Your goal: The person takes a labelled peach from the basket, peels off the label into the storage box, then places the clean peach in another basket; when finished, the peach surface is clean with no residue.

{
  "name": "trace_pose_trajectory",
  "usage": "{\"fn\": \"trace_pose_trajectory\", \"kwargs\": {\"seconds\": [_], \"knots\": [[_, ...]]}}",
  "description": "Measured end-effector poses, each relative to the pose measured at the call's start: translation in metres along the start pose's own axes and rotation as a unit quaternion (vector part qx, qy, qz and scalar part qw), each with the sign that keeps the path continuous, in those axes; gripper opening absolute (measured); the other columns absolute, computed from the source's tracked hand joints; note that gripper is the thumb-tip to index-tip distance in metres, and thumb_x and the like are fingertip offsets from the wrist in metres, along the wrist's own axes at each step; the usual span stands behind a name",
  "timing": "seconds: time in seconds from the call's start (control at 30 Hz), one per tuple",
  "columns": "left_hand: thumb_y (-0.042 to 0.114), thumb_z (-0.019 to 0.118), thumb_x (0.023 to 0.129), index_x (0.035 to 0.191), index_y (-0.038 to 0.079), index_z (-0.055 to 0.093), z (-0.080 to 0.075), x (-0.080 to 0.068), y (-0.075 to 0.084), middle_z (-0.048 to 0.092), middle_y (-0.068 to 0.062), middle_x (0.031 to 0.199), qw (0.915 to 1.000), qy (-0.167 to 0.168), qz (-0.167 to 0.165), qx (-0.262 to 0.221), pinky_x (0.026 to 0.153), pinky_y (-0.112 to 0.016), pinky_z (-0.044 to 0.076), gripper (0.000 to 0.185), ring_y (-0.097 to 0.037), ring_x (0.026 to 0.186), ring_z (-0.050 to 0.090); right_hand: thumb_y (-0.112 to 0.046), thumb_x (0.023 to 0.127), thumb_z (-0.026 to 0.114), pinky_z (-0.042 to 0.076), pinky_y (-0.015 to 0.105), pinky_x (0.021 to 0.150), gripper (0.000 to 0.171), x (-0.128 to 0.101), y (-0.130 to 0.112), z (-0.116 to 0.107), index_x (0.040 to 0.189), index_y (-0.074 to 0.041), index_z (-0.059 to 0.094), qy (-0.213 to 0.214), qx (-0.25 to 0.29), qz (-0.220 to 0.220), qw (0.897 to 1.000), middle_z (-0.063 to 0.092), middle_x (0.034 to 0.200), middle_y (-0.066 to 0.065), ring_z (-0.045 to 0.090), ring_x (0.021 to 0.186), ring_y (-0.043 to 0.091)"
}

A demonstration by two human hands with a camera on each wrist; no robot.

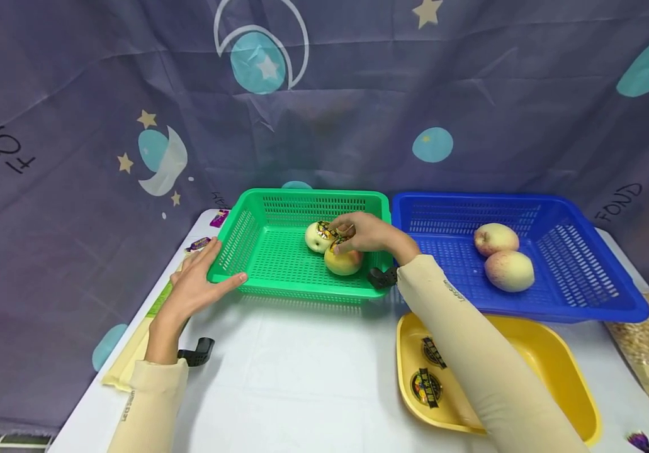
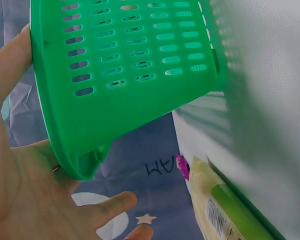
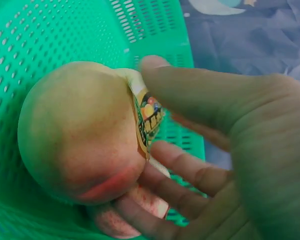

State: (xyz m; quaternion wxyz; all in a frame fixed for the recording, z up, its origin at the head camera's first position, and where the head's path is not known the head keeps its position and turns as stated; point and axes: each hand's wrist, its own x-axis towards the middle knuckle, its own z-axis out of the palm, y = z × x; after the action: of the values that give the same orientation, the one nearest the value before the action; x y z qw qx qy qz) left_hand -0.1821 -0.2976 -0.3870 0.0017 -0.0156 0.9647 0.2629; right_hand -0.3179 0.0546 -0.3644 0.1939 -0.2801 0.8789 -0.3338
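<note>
Two apples sit in the green basket (image 1: 279, 251) on the bench (image 1: 301, 365); the right hand (image 1: 366, 233) curls its fingers round the nearer apple (image 1: 342, 261), thumb on its sticker. The left hand (image 1: 199, 280) lies flat, fingers straight, against the basket's left corner.

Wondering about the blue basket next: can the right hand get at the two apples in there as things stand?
Probably yes. The right hand is in the green basket alongside, and the apples lie uncovered in the open-topped blue basket.
</note>
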Motion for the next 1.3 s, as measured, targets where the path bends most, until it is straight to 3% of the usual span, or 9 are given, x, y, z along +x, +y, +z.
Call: {"fn": "trace_pose_trajectory", "kwargs": {"seconds": [0.3,0.53,0.77,1.03,1.1,1.3], "knots": [[0.068,0.065,0.088,0.165,0.020,0.015,0.000,0.000,0.001,0.010,-0.002,0.173,1.0000,-0.002,0.000,-0.003,0.108,-0.084,0.005,0.104,-0.059,0.152,0.004,-0.013,0.088,0.080,0.043,0.049,0.114,0.060,0.003,-0.003,0.001,0.143,-0.005,0.057,-0.045,-0.021,0.008,0.999,0.059,0.143,0.018,0.053,0.136,0.036],[0.068,0.064,0.088,0.165,0.020,0.014,0.000,0.000,0.001,0.011,-0.003,0.173,1.0000,-0.006,-0.002,0.000,0.106,-0.086,0.007,0.104,-0.057,0.153,0.008,-0.017,0.089,0.080,0.040,0.047,0.118,0.066,0.005,-0.001,0.003,0.147,-0.005,0.052,-0.108,-0.020,0.008,0.994,0.052,0.153,0.014,0.045,0.144,0.034],[0.067,0.064,0.088,0.165,0.019,0.013,0.002,0.000,0.000,0.009,-0.003,0.174,0.9998,-0.016,-0.008,-0.009,0.104,-0.088,0.002,0.104,-0.049,0.155,0.013,-0.026,0.088,0.081,0.045,0.044,0.112,0.066,0.005,-0.002,0.008,0.147,-0.011,0.056,-0.147,-0.040,-0.003,0.988,0.056,0.149,0.008,0.052,0.134,0.027],[0.068,0.064,0.089,0.165,0.020,0.010,0.000,0.001,0.000,0.006,-0.001,0.174,0.9996,-0.022,-0.009,-0.016,0.103,-0.089,0.002,0.105,-0.047,0.156,0.015,-0.030,0.088,0.082,0.040,0.048,0.117,0.072,0.007,-0.004,0.011,0.151,-0.018,0.051,-0.211,-0.047,-0.007,0.976,0.039,0.163,0.006,0.030,0.154,0.028],[0.068,0.063,0.089,0.166,0.020,0.009,-0.001,0.001,0.000,0.005,0.000,0.174,0.9995,-0.023,-0.010,-0.016,0.103,-0.090,0.001,0.105,-0.046,0.156,0.015,-0.030,0.087,0.082,0.041,0.048,0.117,0.072,0.007,-0.005,0.010,0.151,-0.018,0.051,-0.215,-0.050,-0.006,0.975,0.036,0.164,0.005,0.027,0.155,0.028],[0.071,0.062,0.089,0.166,0.021,0.008,-0.001,0.002,0.000,0.003,0.003,0.174,0.9995,-0.027,-0.013,-0.014,0.104,-0.089,0.001,0.106,-0.045,0.157,0.015,-0.027,0.086,0.083,0.045,0.044,0.112,0.073,0.003,-0.006,0.007,0.151,-0.017,0.051,-0.180,-0.014,-0.014,0.984,0.044,0.160,0.004,0.039,0.147,0.025]]}}
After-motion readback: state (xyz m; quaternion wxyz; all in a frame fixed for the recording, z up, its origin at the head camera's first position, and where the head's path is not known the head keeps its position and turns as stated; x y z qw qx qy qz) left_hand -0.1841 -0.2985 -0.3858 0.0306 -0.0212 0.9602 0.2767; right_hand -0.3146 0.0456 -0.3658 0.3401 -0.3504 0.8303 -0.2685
